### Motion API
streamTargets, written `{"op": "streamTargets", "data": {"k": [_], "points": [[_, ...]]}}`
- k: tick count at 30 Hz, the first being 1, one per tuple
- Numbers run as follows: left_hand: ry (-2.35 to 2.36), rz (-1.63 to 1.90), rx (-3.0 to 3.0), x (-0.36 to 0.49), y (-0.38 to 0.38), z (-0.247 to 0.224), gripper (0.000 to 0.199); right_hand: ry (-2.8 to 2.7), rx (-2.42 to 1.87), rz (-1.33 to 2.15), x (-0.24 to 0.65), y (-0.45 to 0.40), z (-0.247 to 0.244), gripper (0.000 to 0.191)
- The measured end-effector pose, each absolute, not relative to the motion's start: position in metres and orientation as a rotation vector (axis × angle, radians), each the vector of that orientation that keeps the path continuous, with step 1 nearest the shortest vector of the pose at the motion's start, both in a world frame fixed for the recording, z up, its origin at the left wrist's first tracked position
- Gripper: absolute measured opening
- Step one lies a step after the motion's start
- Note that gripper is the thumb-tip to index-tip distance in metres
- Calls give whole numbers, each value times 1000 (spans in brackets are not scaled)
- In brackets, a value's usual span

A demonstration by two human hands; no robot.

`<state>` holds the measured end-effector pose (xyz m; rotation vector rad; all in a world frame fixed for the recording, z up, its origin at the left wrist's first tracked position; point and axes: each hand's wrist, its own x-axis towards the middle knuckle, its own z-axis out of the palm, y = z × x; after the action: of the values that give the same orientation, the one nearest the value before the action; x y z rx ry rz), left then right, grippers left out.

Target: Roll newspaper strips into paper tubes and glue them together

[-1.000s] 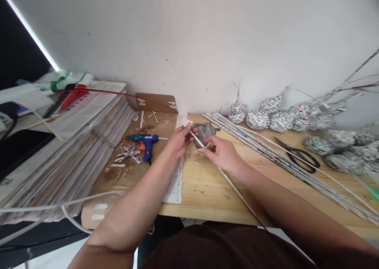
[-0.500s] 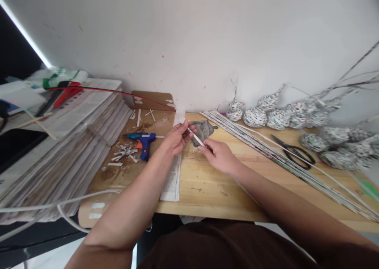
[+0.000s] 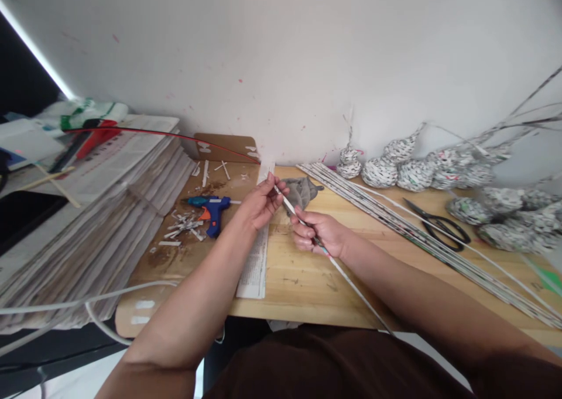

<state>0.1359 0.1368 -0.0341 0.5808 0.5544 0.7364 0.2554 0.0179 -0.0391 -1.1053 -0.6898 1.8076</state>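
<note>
A long thin rolled-newspaper stick [image 3: 353, 286] slants from my fingers down past the table's front edge. My left hand [image 3: 264, 201] pinches its upper end between thumb and fingers. Lower on the stick, my right hand [image 3: 318, 232] is closed round it, palm partly turned up. Just behind both hands lies a crumpled grey cloth [image 3: 302, 189] on the wooden table. Under my left wrist runs a flat strip of folded newspaper [image 3: 253, 273].
Left of my hands are a blue glue gun [image 3: 215, 215], paper scraps [image 3: 184, 226] and a tall newspaper stack [image 3: 132, 200]. To the right lie a bundle of paper sticks [image 3: 386, 223], black scissors [image 3: 443, 229] and several woven paper gourds [image 3: 415, 174] along the wall.
My right hand has rolled over, so its curled fingers now show, and more of the stick is visible below it. The left hand keeps its pinch, almost in place.
</note>
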Motion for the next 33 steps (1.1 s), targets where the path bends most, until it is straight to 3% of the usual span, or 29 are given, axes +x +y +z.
{"op": "streamTargets", "data": {"k": [3, 6, 13, 18, 23, 29, 31, 33], "points": [[572, 751, 589, 136, 137, -33, 20, -971, -1341, 1500, 253, 18, -40, 41], [574, 765, 584, 135, 137, -33, 21, -1175, -1520, 1091, 253, 18, -38, 37], [521, 721, 595, 134, 138, -34, 22, -797, -1183, 1698, 254, 19, -35, 41], [553, 743, 605, 134, 138, -36, 23, -944, -1358, 1408, 254, 21, -38, 33], [557, 726, 559, 134, 139, -34, 26, -771, -1088, 1817, 254, 21, -40, 39], [490, 819, 470, 135, 142, -34, 28, -1178, -1475, 1251, 253, 13, -44, 36], [442, 827, 448, 136, 142, -34, 29, -1224, -1502, 1231, 254, 11, -44, 37], [394, 830, 417, 136, 142, -34, 29, -1122, -1434, 1420, 254, 9, -43, 44]]}}
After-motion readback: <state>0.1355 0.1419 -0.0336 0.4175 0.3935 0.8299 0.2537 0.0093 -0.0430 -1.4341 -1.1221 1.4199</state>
